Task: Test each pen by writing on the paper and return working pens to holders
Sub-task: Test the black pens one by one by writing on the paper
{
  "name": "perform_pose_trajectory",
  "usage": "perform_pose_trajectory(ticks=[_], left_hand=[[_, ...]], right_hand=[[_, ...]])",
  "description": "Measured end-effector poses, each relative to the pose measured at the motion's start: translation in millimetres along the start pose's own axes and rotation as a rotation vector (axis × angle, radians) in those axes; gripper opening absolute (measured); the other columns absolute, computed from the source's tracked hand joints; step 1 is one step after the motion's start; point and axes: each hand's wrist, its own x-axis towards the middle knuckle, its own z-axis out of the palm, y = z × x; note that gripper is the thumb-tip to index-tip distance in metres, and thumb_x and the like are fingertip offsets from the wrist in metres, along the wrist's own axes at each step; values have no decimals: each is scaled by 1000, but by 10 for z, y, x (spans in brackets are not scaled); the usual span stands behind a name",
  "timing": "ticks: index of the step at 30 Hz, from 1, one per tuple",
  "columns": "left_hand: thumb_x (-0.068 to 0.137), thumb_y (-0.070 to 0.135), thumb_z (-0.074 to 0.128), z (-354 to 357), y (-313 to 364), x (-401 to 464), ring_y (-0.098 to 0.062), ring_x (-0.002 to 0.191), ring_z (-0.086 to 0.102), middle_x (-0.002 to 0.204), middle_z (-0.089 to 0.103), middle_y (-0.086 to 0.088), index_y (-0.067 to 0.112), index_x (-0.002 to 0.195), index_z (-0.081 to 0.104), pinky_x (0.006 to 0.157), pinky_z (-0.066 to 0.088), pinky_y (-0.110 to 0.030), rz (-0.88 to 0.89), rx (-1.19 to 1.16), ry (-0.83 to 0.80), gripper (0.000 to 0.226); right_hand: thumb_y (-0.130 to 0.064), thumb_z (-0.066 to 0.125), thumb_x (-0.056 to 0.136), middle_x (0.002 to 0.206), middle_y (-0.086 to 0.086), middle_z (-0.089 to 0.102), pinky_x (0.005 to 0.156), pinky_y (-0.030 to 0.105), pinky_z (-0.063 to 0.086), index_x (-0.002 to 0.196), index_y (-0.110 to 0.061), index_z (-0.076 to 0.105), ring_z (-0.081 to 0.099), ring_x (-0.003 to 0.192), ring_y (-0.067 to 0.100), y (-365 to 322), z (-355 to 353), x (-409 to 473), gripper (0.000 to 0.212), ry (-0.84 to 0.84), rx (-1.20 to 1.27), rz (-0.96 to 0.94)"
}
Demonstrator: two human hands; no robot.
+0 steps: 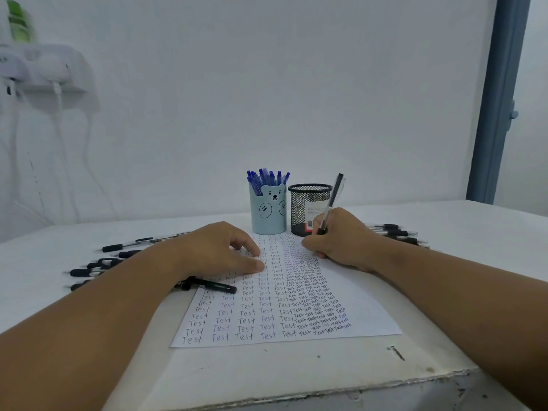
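Paper, the sheet used for testing, lay flat on the white table and was covered in columns of the handwritten word "Test". The person's left hand pressed palm-down on the paper's upper left part, fingers spread and holding nothing. The right hand rested on the paper's upper right part, its fingers closed around a black pen that stood tilted with its tip on the sheet. Just behind the paper stood a blue bear holder filled with blue pens and, to its right, a black mesh holder. Loose black pens lay left of the paper, more black pens lay to its right, and one capped pen overlapped its left edge.
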Motion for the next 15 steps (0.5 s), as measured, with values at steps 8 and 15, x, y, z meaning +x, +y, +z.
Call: perform_pose_trajectory(ticks=[8,15], left_hand=[[78,58,77,4,-4,11,-3,124,49,132,57,17,43,106,72,109,34,-31,-4,5,-1,32],[75,59,79,4,-33,24,-2,124,50,130,58,19,44,101,73,114,34,-35,2,-27,2,31]], right_hand=[[-13,70,81,48,-6,58,49,17,39,55,-13,62,49,48,4,-8,1,-5,27,2,-19,-17],[-8,68,79,39,-11,50,40,11,31,56,-12,56,45,40,0,-18,-4,-6,26,9,-30,-36]])
